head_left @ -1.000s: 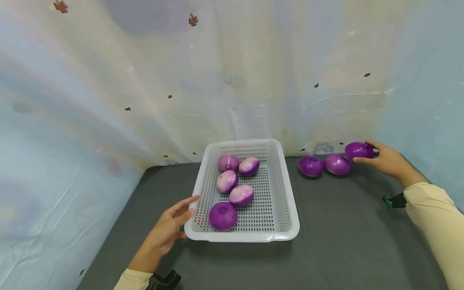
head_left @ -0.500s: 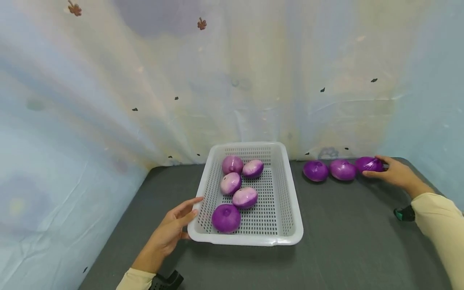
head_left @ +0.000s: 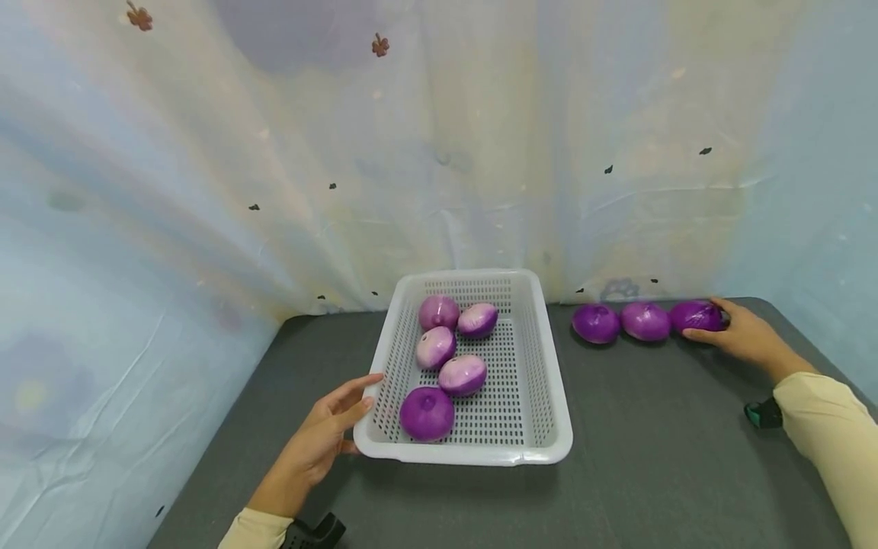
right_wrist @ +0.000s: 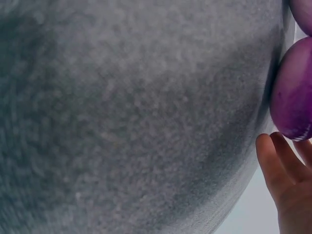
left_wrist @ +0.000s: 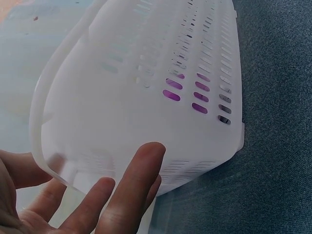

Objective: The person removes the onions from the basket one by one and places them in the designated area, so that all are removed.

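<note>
A white perforated plastic basket (head_left: 549, 366) holds several red onions, among them a deep purple one (head_left: 427, 414) at its near left. My left hand (head_left: 322, 435) holds the basket's near left corner, thumb at the rim; in the left wrist view, fingers (left_wrist: 136, 185) of that hand lie against its outer wall. On the right, three purple onions stand in a row at the table's back: a left onion (head_left: 596, 324), a middle onion (head_left: 645, 321) and a right onion (head_left: 694, 316). My right hand (head_left: 748, 335) holds the right onion's outer end between thumb and fingers.
The dark grey table (head_left: 617, 465) ends at a patterned, light-coloured cloth (head_left: 480, 152) hung behind and along the sides. A black wrist device (head_left: 315, 531) sits at the left sleeve. Another dark strap (head_left: 764, 412) shows by the right sleeve.
My right hand has lowered the right onion from a raised position to the row's end, beside the middle one. The left hand stays at the basket's corner. The head view has shifted slightly.
</note>
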`<state>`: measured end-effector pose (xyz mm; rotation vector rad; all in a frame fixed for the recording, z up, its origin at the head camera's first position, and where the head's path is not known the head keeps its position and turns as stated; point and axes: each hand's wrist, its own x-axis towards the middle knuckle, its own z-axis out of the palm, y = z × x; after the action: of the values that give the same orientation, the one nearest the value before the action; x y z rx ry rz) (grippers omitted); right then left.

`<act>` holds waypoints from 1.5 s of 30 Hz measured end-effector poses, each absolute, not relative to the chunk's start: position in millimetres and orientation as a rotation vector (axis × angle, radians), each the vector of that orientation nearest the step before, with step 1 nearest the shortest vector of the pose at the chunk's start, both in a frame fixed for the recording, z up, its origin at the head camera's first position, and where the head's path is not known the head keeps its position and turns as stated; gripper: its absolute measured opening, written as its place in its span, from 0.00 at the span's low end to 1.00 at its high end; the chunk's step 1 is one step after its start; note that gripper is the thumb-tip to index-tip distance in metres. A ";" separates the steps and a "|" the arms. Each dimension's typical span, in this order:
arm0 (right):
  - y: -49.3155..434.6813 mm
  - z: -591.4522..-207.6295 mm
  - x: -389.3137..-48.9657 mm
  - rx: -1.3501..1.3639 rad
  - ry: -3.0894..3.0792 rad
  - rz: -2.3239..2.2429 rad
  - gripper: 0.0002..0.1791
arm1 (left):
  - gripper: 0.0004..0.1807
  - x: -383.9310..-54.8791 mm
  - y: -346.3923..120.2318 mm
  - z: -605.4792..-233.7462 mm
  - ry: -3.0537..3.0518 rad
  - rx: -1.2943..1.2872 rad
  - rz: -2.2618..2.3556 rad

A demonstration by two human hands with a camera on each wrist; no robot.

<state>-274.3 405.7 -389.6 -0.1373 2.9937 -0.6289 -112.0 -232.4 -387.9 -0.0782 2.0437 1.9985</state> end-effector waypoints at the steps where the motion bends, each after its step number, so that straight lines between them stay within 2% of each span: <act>1: 405.5 -390.0 -274.8 -0.138 2.997 -0.635 0.57 | 0.30 -112.1 -232.3 -387.8 2.043 -0.082 1.999; 12: 398.6 -393.0 -278.6 -0.195 3.094 -0.678 0.58 | 0.28 -111.7 -229.4 -386.0 2.039 -0.057 2.010; 18: 376.3 -376.9 -280.2 -0.208 3.231 -0.632 0.56 | 0.29 -113.3 -227.3 -384.8 2.031 -0.013 2.007; 30: 293.1 -333.0 -283.5 -0.541 3.228 -0.646 0.52 | 0.30 -115.2 -225.8 -383.9 2.045 0.028 1.985; 39: 218.4 -300.2 -254.5 -0.875 3.057 -0.663 0.46 | 0.30 -113.9 -229.7 -383.7 2.035 -0.001 1.998; 45: 168.2 -304.3 -235.0 -1.034 2.912 -0.632 0.45 | 0.29 -112.1 -233.2 -384.6 2.043 -0.028 2.002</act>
<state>-235.0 168.2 -304.3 -1.0343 2.9124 -0.6315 -112.1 -233.2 -384.6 -0.0281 2.0427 2.0019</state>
